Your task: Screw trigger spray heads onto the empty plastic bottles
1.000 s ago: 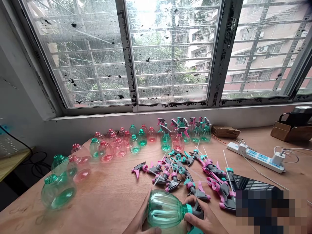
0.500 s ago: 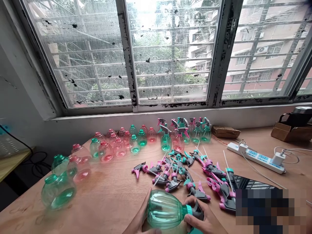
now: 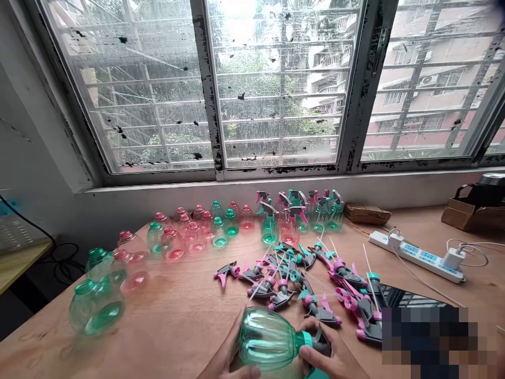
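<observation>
A clear green spray bottle [image 3: 268, 339] lies on its side between my hands at the table's front edge. My left hand [image 3: 231, 347] is wrapped round the bottle's base end, its thumb low on the body. At the neck end, my right hand [image 3: 325, 352] grips the teal collar of the grey spray head [image 3: 320, 343], which sits on the bottle's neck. Just beyond my hands, loose spray heads [image 3: 282, 287] in pink, teal and grey lie in a pile, several with thin white tubes sticking up.
Several headless green and pink bottles [image 3: 195, 239] stand at the left and back. Bottles with spray heads [image 3: 270, 229] stand by the wall. A white power strip [image 3: 418, 256], a cardboard piece [image 3: 366, 214] and a dark glossy panel [image 3: 410, 297] are at right.
The view has shifted very slightly. Both hands keep their hold on the bottle and its spray head, with almost no visible movement.
</observation>
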`<action>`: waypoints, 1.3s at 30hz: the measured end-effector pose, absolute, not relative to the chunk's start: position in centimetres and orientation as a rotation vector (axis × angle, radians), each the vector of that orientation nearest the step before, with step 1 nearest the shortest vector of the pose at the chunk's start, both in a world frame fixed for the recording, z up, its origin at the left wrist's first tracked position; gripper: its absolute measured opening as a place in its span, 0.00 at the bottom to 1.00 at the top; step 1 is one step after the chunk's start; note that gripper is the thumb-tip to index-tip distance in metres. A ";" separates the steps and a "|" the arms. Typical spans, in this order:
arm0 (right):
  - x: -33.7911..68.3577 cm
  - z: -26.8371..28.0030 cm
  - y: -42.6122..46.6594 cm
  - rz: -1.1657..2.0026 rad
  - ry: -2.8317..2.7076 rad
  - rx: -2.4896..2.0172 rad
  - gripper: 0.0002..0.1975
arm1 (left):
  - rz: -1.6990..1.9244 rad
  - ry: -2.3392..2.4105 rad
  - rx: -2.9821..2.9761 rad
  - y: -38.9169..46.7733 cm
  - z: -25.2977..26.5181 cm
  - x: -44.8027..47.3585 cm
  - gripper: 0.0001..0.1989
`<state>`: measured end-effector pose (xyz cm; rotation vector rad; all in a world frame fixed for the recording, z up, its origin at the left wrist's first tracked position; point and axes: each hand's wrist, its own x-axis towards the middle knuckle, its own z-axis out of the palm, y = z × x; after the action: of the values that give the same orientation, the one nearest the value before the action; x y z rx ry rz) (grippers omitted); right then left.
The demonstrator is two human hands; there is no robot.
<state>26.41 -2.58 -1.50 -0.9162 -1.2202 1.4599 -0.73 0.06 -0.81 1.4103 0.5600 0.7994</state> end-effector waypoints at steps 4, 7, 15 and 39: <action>26.4 -1.5 -2.5 1.453 -1.203 -0.899 0.23 | 0.804 0.561 1.439 0.3 -1.1 -0.6 0.53; 26.4 -1.4 -2.5 1.460 -1.196 -0.891 0.22 | 0.813 0.610 1.458 0.3 -1.3 -0.5 0.54; 26.4 -1.5 -2.6 1.460 -1.204 -0.894 0.23 | 0.777 0.534 1.419 0.1 -0.5 -0.6 0.51; 26.5 -1.8 -2.5 1.445 -1.236 -0.906 0.23 | 0.785 0.601 1.446 0.3 -0.9 -0.7 0.53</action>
<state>26.47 -2.46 -1.78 -0.9058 -1.2356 1.4448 -0.67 0.28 -0.94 1.4464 0.6006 0.7850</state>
